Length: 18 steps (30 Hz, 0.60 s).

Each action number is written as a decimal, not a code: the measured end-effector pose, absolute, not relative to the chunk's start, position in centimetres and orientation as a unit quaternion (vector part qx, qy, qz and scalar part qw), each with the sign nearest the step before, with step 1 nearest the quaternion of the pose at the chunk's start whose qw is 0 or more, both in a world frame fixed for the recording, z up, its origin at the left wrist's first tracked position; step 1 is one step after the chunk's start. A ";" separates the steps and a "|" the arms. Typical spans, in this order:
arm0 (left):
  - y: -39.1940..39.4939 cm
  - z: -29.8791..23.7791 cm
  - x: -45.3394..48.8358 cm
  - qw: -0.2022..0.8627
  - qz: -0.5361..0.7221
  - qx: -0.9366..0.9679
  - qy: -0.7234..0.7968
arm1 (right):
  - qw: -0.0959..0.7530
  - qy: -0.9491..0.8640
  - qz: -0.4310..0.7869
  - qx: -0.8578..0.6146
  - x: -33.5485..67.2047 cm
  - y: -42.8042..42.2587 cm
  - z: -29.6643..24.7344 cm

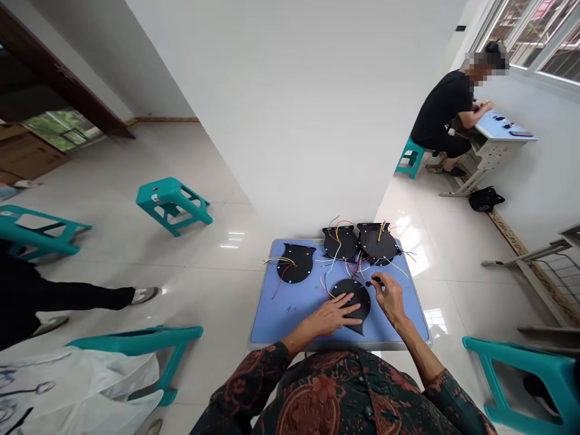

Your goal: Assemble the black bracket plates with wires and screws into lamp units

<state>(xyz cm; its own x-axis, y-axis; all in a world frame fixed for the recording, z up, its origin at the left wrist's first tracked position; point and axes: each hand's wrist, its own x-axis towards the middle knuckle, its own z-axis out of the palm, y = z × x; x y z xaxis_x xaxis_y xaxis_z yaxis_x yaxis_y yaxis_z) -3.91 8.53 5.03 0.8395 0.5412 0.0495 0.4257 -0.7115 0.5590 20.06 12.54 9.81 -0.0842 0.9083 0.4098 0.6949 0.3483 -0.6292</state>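
A black rounded plate (347, 287) with screws along its rim and thin wires coming off it lies on the blue table (272, 323) in front of me. My left hand (334, 315) rests on this plate, fingers spread. In a pinch, my right hand (388, 297) grips a small dark-handled screwdriver (372, 282); its thin shaft points left at the plate's upper edge. The tip is too small to tell whether it touches a screw. Similar plates with coloured wires stand farther off: one at left (294, 266), others stacked at the back (341, 243) and back right (379, 243).
Behind the table rises a white wall (317, 121). Teal stools stand at left (170, 193) and right (521, 356). A person in black (446, 109) sits at a desk (502, 130) on the far right. Another person's leg (90, 296) shows at left, near white cloth (90, 386).
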 end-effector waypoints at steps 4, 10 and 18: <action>9.7 5.9 -5.9 0.340 0.122 0.898 0.252 | 0.390 -0.721 0.132 -0.557 20.3 12.3 9.3; 11.6 4.0 -1.2 0.345 0.305 0.745 0.482 | 0.389 -0.728 0.124 -0.551 20.0 12.7 9.2; 12.7 1.4 3.2 0.261 0.317 0.694 0.591 | 0.379 -0.759 0.123 -0.514 18.6 13.5 8.9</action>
